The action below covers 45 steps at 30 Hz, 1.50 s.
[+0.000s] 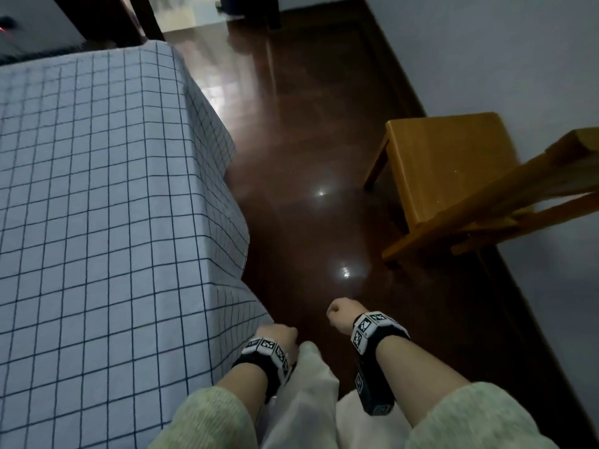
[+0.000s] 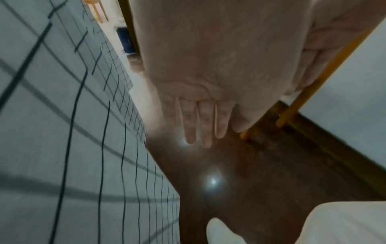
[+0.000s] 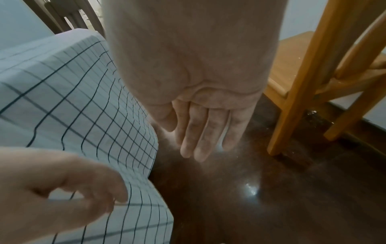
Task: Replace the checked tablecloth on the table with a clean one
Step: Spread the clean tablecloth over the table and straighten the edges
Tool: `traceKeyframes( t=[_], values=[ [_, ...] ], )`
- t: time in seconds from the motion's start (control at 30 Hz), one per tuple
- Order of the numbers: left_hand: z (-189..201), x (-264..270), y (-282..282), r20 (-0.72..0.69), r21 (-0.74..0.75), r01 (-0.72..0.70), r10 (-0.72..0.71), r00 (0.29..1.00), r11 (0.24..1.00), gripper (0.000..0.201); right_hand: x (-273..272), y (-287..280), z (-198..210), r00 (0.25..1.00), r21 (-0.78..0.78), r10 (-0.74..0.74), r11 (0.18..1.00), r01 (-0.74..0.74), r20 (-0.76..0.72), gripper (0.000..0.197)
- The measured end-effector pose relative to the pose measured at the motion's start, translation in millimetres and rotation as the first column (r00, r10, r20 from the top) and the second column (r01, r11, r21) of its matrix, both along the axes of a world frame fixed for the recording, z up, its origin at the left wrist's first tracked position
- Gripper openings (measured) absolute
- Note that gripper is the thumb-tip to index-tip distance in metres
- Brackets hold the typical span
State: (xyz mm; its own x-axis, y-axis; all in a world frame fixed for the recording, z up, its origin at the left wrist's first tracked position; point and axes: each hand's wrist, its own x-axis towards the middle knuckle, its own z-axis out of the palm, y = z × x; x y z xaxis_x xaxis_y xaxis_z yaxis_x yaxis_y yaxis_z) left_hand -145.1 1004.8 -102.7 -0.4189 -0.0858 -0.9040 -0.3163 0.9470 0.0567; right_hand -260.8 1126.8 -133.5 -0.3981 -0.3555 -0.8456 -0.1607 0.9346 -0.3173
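White checked tablecloth with dark grid lines point(image 1: 97, 189) draped over table, left hand point(image 1: 278, 335) and right hand point(image 1: 342, 314) empty, fingers loosely extended, yellow wooden chair point(image 1: 453, 176) on dark glossy floor point(image 1: 308, 140).

Count: one white cotton tablecloth with dark blue grid checks point(image 1: 97, 196); one yellow wooden chair point(image 1: 453, 176); two bare hands, left hand point(image 1: 278, 335), right hand point(image 1: 343, 314); two marker-patterned wristbands point(image 1: 372, 328).

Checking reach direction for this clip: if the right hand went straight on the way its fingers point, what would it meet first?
Probably the dark wooden floor: the right hand points down at it, between the checked tablecloth and the chair.
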Motion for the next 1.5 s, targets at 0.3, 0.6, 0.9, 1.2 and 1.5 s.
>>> traceKeyframes(
  t=[0.3,0.6,0.9,1.2,1.5],
  values=[
    [16.0,-82.7,-105.6,0.027,-0.527,0.182,-0.197,0.980,0.830,0.035,-90.3,-116.9,23.1,0.967,-0.020,0.255,0.967,-0.255,-0.013,0.032],
    [19.6,-195.1,-203.0,0.156,0.000,-0.292,0.288,0.945,0.956,0.032,-247.5,-242.9,28.9,0.931,-0.080,0.364,0.929,-0.361,0.035,0.032],
    [65.7,-344.2,-339.4,-0.506,-0.005,-0.603,0.518,0.689,0.798,0.041,-393.0,-407.8,54.2,0.941,-0.117,0.326,0.935,-0.336,-0.093,0.029],
    [91.0,-417.3,-514.1,-0.775,-0.082,-0.815,0.478,0.414,0.574,0.064,-455.1,-585.7,59.8,0.857,-0.129,0.495,0.849,-0.512,-0.144,0.038],
    [83.5,-432.1,-604.0,-0.565,-0.262,-0.846,0.637,0.524,0.464,0.065,-487.6,-709.4,55.9,0.865,-0.142,0.484,0.855,-0.499,-0.128,0.042]
  ],
)
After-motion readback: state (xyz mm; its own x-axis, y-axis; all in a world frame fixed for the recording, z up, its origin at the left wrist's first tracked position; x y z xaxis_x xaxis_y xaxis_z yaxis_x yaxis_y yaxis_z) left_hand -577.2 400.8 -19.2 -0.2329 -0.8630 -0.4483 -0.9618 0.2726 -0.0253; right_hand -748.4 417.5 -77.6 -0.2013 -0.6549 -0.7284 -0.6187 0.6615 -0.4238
